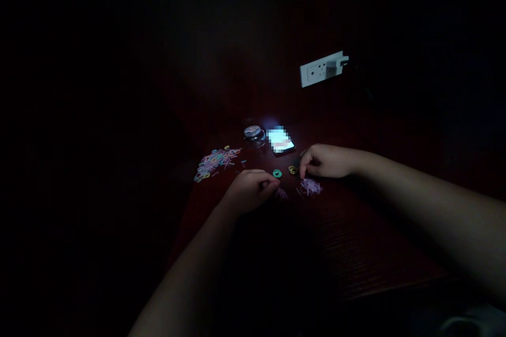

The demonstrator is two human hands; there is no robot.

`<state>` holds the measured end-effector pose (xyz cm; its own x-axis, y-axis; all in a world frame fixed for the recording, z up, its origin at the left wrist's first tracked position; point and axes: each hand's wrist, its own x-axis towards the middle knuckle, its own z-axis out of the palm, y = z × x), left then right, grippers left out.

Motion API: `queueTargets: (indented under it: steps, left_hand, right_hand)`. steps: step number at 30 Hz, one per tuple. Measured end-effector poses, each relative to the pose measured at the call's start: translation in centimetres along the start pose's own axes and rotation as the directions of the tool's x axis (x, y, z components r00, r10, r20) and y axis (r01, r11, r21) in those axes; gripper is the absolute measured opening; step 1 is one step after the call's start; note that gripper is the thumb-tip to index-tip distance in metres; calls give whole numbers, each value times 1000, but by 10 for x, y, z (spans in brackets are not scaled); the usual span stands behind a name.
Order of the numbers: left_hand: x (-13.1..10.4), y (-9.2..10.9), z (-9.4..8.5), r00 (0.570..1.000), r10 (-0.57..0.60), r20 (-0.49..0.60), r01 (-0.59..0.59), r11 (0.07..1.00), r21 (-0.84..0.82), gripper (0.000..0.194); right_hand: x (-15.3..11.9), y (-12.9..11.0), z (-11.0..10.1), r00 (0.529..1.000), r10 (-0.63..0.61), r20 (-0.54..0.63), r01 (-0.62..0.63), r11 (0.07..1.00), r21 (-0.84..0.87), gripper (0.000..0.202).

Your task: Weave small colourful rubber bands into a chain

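Observation:
In dim light, my left hand (255,188) is closed with its fingertips pressed together, beside a green band bundle (277,174) and above a small purple pile (281,193). What it holds, if anything, is too small to tell. My right hand (322,160) has its fingers bent down to the table, close to a larger purple pile of bands (311,187) and a few yellow bands (292,170). Nothing can be made out between its fingertips. A mixed heap of coloured bands (217,162) spreads out left of my left hand.
A lit phone (280,140) lies behind the small piles on the dark red table (356,231). Left of it stands a round lidded jar (253,134). A white socket panel (322,70) with a plug is on the wall at the back right.

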<state>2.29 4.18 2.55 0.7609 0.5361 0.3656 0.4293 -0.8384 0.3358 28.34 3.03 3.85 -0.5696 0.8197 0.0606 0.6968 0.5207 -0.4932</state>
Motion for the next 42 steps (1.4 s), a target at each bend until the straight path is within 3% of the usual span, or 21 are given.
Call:
queueTargets:
  steps: [8, 14, 19, 30, 34, 37, 40, 42]
  left_hand:
    - [1, 2, -1, 1000, -16, 13, 16, 1000, 14, 25]
    - [1, 3, -2, 1000, -22, 15, 22, 1000, 11, 24]
    - [1, 3, -3, 999, -32, 18, 31, 999, 22, 22]
    - [0, 3, -2, 998, -60, 2, 60, 998, 22, 23]
    - [0, -2, -2, 994, -104, -45, 107, 992, 66, 22]
    - [-1, -16, -5, 955, -251, -158, 276, 948, 158, 23]
    - [-6, -36, -10, 849, -432, -304, 496, 850, 176, 26]
    - [-10, -47, -13, 790, -521, -324, 589, 791, 164, 28]
  right_hand:
    - [-1, -16, 9, 988, -151, 34, 149, 987, 66, 31]
    - [-1, -19, 9, 990, 18, 143, -9, 998, -64, 31]
    - [-1, -19, 7, 991, -31, 133, 33, 999, -12, 26]
    - [0, -21, 10, 992, 7, 128, -8, 1000, 3, 27]
    - [0, -21, 9, 996, -34, 85, 31, 999, 36, 26]
    - [0, -20, 9, 1000, -17, 11, 16, 998, 64, 21]
    - [0, -19, 9, 997, -18, -75, 24, 997, 78, 14]
    - [0, -18, 10, 995, -25, -98, 34, 996, 87, 14]
